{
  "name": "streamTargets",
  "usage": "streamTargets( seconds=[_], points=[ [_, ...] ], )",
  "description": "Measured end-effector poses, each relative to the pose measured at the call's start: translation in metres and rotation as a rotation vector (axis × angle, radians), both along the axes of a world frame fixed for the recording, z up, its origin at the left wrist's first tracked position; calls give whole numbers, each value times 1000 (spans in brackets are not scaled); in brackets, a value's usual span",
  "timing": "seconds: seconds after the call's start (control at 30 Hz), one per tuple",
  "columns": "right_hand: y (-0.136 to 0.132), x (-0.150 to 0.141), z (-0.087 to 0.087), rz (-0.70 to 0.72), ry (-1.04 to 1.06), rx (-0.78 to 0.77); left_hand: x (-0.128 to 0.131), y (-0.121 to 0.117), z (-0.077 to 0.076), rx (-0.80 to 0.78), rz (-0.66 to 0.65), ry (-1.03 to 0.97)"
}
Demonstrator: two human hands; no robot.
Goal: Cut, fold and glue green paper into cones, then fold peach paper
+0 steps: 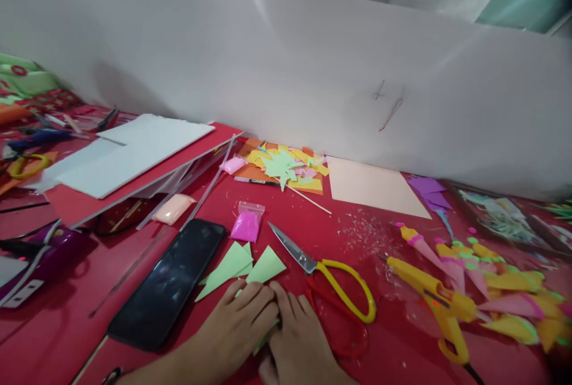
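At the near edge of the red table my left hand (243,322) and my right hand (297,331) press together, fingers curled. Between them shows a bit of light green paper (267,336), mostly hidden by the fingers. Just beyond my knuckles lie cut light green paper pieces (231,267). Scissors (326,269) with one yellow and one red handle rest to the right of my hands, blades pointing away. Left of the paper is a black phone (167,283). A small bag of pink clay (245,224) sits behind the green pieces.
A yellow glue gun (431,295) lies at right, beside pink and yellow paper cones (504,289). Paper scraps (286,167) and a cream sheet (373,185) lie before the white partition (286,69). White boards (138,152) stand at left, near a purple device (49,260).
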State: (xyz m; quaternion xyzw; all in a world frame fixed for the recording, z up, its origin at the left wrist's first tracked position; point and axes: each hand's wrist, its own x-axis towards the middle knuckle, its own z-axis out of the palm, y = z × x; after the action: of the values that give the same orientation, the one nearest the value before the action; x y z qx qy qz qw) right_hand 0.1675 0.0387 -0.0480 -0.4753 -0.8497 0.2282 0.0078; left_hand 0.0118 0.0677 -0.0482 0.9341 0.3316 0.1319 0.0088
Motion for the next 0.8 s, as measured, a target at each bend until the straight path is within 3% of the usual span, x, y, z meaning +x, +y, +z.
streamTargets(
  seconds=[0.13, 0.37, 0.67, 0.8],
  points=[
    [4, -1, 3, -13, 7, -51, 2, 2, 0, 6, 21, -18],
    [-2, 1, 8, -39, 55, 48, 0, 3, -1, -20, 28, -91],
    [-2, 1, 20, 136, 68, 193, -7, -1, 4, 35, -100, -171],
    [-1, 2, 20, 154, 36, 226, -6, -2, 7, 130, -77, -199]
  ],
)
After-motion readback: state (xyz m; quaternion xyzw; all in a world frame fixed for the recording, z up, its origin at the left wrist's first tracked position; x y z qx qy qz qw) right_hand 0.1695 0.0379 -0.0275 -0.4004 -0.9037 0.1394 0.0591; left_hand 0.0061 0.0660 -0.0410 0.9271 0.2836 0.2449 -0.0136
